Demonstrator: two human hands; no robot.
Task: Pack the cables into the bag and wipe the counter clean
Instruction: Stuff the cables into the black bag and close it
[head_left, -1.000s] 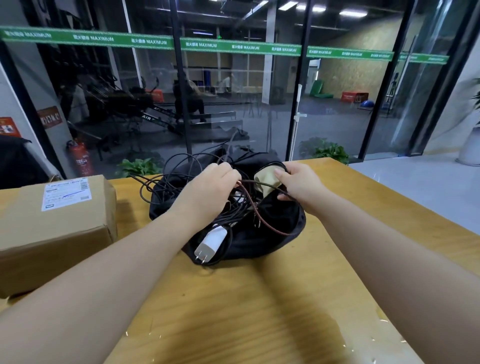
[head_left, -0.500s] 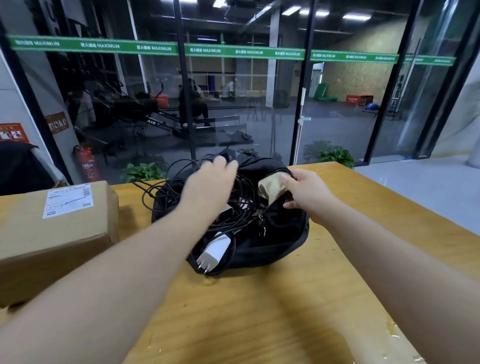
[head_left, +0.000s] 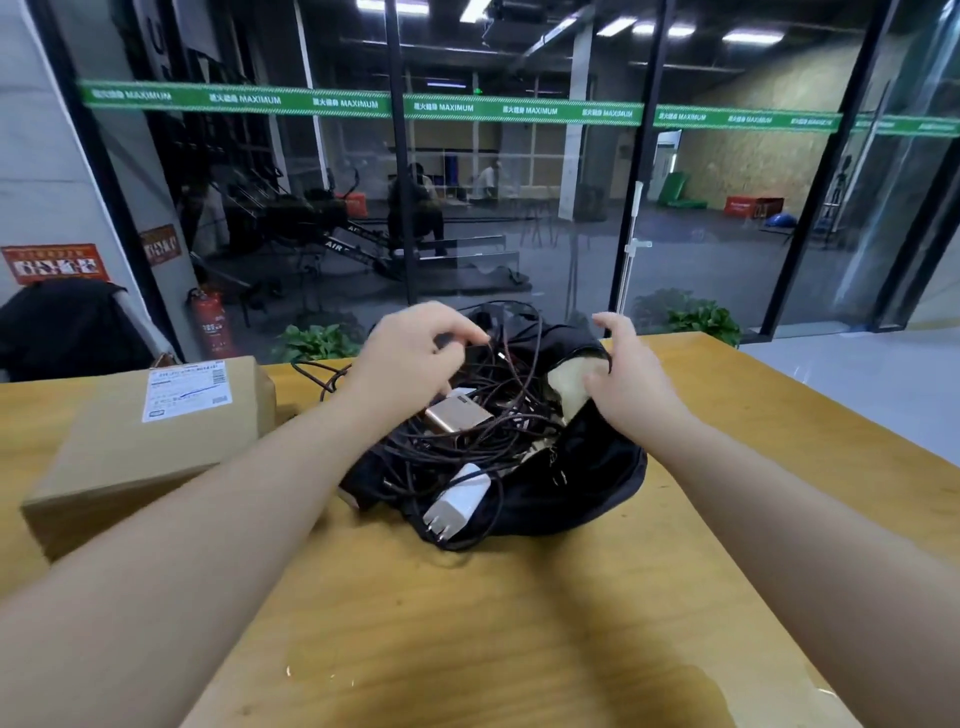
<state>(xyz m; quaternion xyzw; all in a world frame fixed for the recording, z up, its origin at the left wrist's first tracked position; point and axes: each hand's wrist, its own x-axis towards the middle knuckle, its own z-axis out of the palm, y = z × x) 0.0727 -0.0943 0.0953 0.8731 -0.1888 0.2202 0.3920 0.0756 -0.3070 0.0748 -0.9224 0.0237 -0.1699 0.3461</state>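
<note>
A black bag (head_left: 597, 483) lies open on the wooden counter (head_left: 519, 597). A tangle of dark cables (head_left: 498, 415) is heaped on and in its mouth, together with a gold block (head_left: 457, 415). A white plug charger (head_left: 460, 499) hangs over the bag's near edge. My left hand (head_left: 410, 358) reaches over the heap, its fingers curled round cable strands at the far side. My right hand (head_left: 628, 379) grips the bag's right rim, with its thumb beside a beige cloth (head_left: 569, 387) tucked inside.
A cardboard box (head_left: 150, 447) with a shipping label stands at the left of the counter. Wet patches (head_left: 332, 670) shine on the wood near me. A glass wall and green plants (head_left: 317, 343) lie behind the counter's far edge.
My left hand has moved from the middle of the heap to its far side and curled round strands. This uncovered the gold block. The loops left of the bag have drawn in.
</note>
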